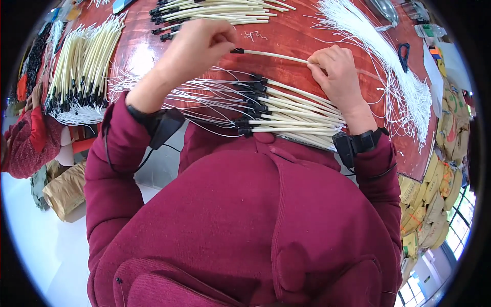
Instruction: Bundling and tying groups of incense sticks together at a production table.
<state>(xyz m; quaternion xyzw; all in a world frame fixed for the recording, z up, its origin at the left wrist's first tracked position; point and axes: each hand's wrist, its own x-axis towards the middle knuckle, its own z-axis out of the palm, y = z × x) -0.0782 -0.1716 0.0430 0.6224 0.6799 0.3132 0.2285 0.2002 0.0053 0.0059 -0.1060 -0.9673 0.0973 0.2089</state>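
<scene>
Head view: one sleeved wire held at both ends

A cream sleeved wire (271, 54) is held at upper centre, its black end pinched by the left hand (197, 43), its other end gripped by the right hand (337, 71), above a finished row (291, 110) on the red table (368, 66).

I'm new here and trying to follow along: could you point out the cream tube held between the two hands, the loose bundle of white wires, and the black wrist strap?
cream tube (273, 55), head view, middle of its shaft.
white wires (376, 43), head view, thick part of the bundle.
black wrist strap (358, 141), head view, on the right wrist.
</scene>
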